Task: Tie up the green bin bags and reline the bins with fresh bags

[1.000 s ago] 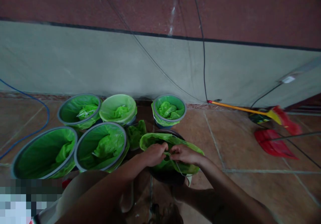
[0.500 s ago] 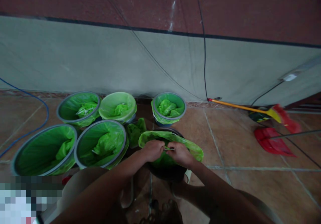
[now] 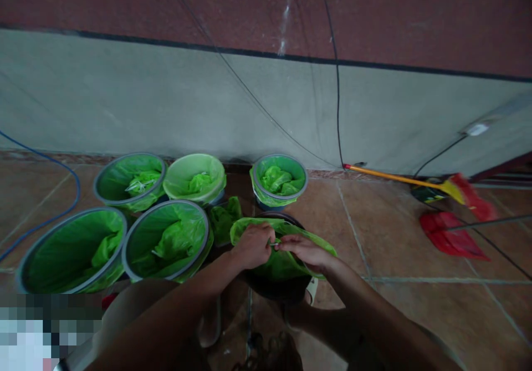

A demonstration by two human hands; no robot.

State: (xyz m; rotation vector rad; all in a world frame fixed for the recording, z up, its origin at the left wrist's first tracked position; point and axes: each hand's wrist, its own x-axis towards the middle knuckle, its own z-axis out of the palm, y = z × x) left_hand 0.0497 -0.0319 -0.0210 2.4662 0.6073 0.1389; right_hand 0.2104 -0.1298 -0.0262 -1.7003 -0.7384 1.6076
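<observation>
A green plastic bag (image 3: 286, 265) lies draped in and over the mouth of a dark round bin (image 3: 272, 290) between my feet. My left hand (image 3: 254, 244) is closed on the bag's gathered edge over the middle of the bin. Close against it, my right hand (image 3: 305, 249) pinches the same spot with thumb and fingertips, its other fingers stretched flatter. A small pale bit of the edge shows between the two hands. Just left of the bin, a crumpled green bag (image 3: 226, 218) rests low down.
Several bins with green liners stand left, among them a large grey-rimmed bin (image 3: 166, 240). Another lined bin (image 3: 279, 181) is by the wall. A broom (image 3: 394, 178) and a red dustpan (image 3: 451, 237) lie right. A blue hose (image 3: 77, 188) curves at far left.
My right hand has rolled over and its fingers have straightened along the bag. The left hand has turned, its knuckles a little higher. The bins have stayed put.
</observation>
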